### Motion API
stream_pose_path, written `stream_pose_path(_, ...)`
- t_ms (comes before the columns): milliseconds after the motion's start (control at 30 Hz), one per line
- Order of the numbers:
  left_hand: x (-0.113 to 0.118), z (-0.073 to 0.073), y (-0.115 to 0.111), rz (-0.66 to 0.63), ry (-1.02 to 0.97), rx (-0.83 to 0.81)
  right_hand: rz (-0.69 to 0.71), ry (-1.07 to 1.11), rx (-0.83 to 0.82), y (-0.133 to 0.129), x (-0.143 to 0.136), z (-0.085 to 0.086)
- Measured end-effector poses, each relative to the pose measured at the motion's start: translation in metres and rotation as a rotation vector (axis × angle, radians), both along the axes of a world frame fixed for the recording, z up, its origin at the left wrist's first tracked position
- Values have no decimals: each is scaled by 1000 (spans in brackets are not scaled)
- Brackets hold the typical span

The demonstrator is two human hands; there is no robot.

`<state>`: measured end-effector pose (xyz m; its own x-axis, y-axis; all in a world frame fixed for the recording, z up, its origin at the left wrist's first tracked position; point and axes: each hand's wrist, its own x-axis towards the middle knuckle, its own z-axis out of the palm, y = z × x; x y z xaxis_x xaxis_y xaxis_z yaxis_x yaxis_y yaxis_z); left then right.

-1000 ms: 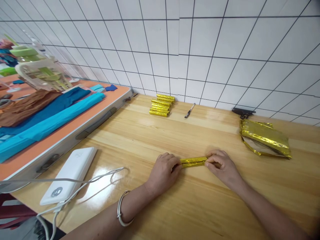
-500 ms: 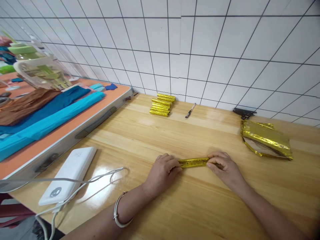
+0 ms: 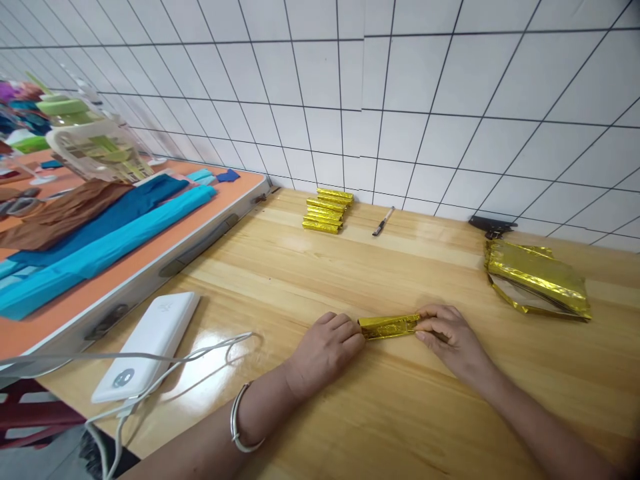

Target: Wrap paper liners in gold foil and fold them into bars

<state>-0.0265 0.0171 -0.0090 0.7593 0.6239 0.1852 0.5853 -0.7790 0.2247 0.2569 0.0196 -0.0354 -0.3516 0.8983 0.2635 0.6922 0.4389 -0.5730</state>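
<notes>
A narrow folded strip of gold foil (image 3: 389,326) lies between my hands, low over the wooden table (image 3: 280,267). My left hand (image 3: 330,347), with a silver bangle on its wrist, is closed on the strip's left end. The thumb and fingers of my right hand (image 3: 447,333) pinch the right end. Toward the wall, several similar gold strips (image 3: 327,211) sit side by side. A stack of wider gold foil sheets (image 3: 543,277) rests at the right.
A pen (image 3: 383,221) and a black clip (image 3: 493,225) lie near the tiled wall. On the left are a white power bank (image 3: 147,347) with cables and an orange-topped table (image 3: 135,257) bearing blue and brown cloth and a caddy (image 3: 100,148).
The gold strip looks wider, its upper edge lifted apart from the lower one. My left fingers have shifted slightly at its end. The view has moved a little to the left.
</notes>
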Motion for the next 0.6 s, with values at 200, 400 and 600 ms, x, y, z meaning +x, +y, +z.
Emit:
stream_pose_path(200,4,-8,-1,194,-101,-81,-131,12,16,-2,-9,-1)
stream_pose_path(400,14,-6,-2,488,-308,-275,-222,-33,15,0,-18,2)
stream_pose_path(600,21,-3,0,562,-371,-358,-233,-138,1,2,-22,8)
